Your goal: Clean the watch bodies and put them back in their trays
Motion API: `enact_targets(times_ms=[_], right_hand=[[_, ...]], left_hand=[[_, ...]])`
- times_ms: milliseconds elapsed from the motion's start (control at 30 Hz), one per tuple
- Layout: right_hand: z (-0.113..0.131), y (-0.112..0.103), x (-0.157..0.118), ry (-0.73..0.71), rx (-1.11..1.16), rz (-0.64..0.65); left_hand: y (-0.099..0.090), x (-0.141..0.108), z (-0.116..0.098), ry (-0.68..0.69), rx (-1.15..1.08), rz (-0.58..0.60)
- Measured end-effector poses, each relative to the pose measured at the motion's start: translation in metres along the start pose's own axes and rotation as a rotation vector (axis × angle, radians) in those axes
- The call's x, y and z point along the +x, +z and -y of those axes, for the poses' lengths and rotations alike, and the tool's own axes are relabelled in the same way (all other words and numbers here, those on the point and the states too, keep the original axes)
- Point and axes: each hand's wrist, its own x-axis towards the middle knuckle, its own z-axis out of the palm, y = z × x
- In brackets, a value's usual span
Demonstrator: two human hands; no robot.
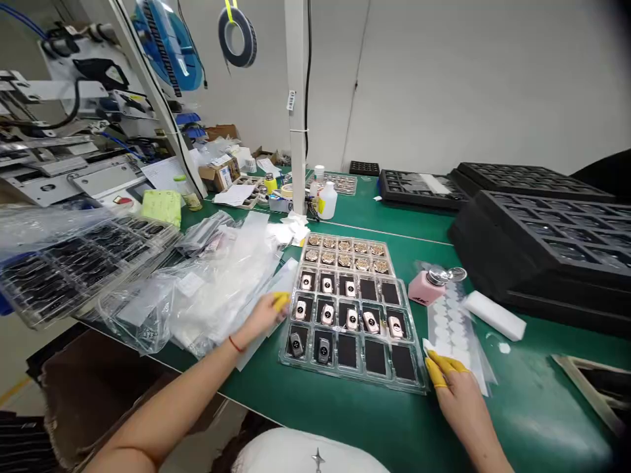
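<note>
The left hand [263,320] is held just beside the left edge of a clear compartmented tray [345,378]. Its fingers [281,301], capped in yellow finger cots, are curled together over a translucent plastic sheet [256,309], though whether that sheet is pinched cannot be told. The right hand [456,394] is kept at the tray's lower right corner, with its yellow-capped fingers [436,372] pressed together on the corner of a sticker sheet [451,335]. That sheet is printed with rows of white rounded labels and is laid on the green surface [517,407] just beside the tray.

The tray's two top rows are filled with round gold-toned parts [344,255]. Small rose-gold pieces [327,314] are seated on black pads in the middle rows, two dark pieces [296,344] are placed at the bottom left, and the remaining pads [375,357] are left uncovered.

A pink dispenser bottle [424,288] with a metal pump top is stood beyond the sticker sheet, and a white foam block [494,315] is laid to its right. Stacked black moulded trays [542,243] are ranged along the far right. Clear plastic bags [211,282] are heaped to the left of the tray, and a white plastic bottle [327,200] is stood farther along the surface.
</note>
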Motion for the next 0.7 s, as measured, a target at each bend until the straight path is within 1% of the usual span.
enact_targets(times_ms=[67,133,167,233,300,400,467,533,600,700], right_hand=[[0.005,0.004,0.001,0.025,0.031,-0.049],[0.011,0.004,0.002,0.048,0.059,-0.08],[0.013,0.003,0.002,0.059,0.073,-0.094],[0.015,0.003,0.0,0.074,0.097,-0.12],[0.015,0.003,-0.003,0.082,0.119,-0.148],[0.015,0.003,-0.007,0.103,0.145,-0.189],[0.016,0.002,-0.006,0.118,0.157,-0.2],[0.018,-0.001,-0.004,0.128,0.158,-0.213],[0.021,-0.005,-0.002,0.141,0.149,-0.236],[0.026,-0.015,-0.003,0.158,0.135,-0.322]], left_hand=[[-0.022,0.035,-0.01,0.082,0.235,-0.034],[-0.035,0.071,-0.02,0.164,0.45,-0.011],[-0.037,0.088,-0.026,0.203,0.547,0.025],[-0.033,0.114,-0.035,0.275,0.709,0.11],[-0.026,0.132,-0.043,0.328,0.822,0.183],[-0.02,0.148,-0.053,0.366,0.909,0.234],[-0.019,0.153,-0.059,0.372,0.918,0.223],[-0.018,0.156,-0.068,0.362,0.884,0.175],[-0.016,0.158,-0.079,0.338,0.809,0.101],[-0.016,0.157,-0.104,0.297,0.633,-0.028]])
